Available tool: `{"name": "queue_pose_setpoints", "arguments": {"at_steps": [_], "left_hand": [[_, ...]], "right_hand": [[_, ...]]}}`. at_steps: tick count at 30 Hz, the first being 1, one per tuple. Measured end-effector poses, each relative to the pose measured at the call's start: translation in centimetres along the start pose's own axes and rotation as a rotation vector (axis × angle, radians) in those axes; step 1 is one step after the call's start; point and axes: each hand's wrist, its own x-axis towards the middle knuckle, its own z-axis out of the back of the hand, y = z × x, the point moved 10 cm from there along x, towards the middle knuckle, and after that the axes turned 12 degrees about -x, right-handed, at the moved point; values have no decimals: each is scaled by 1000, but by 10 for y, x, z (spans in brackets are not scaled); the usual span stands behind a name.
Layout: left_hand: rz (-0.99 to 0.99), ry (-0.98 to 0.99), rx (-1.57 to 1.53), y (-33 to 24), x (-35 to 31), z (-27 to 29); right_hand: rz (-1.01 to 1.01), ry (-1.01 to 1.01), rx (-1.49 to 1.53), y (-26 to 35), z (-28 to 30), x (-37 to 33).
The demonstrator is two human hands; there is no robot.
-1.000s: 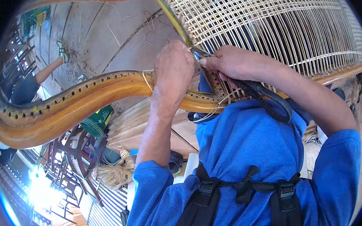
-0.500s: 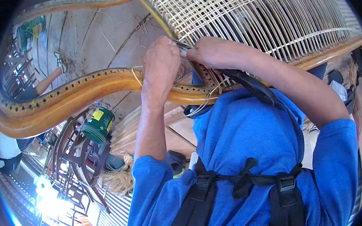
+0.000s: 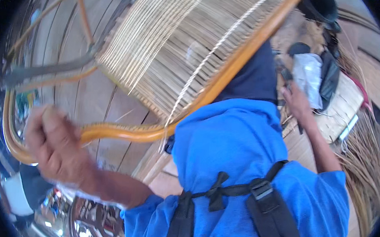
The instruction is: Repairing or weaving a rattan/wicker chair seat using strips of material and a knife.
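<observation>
While blur smears the closed left hand [image 3: 58,146], the right hand [image 3: 297,103] half-hides a dark tool [image 3: 285,74], grip unclear.

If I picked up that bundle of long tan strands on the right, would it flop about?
The bundle of tan strands would probably flex and sag, since its strands look long and thin. It may also splay apart, as some stray from the rest.

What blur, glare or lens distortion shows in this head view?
Head view: the bare left hand looks smeared; the pale cane panel softens at its far-left edge; black fabric straps read clearer; bluish glare streaks the left rim; the fisheye circle leaves black corners.
</observation>
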Motion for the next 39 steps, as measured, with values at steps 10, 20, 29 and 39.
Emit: {"name": "queue_pose_setpoints", "arguments": {"at_steps": [10, 20, 29, 39], "left_hand": [[425, 412, -1302, -46, -45, -132], [122, -45, -1398, 5, 47, 12], [118, -528, -483, 92, -54, 201], [94, -137, 439, 118, -120, 7]], "right_hand": [[612, -400, 869, 117, 112, -48], [833, 8, 1023, 149, 141, -20], [550, -159, 429, -33, 137, 21], [313, -877, 17, -45, 187, 137]]}}
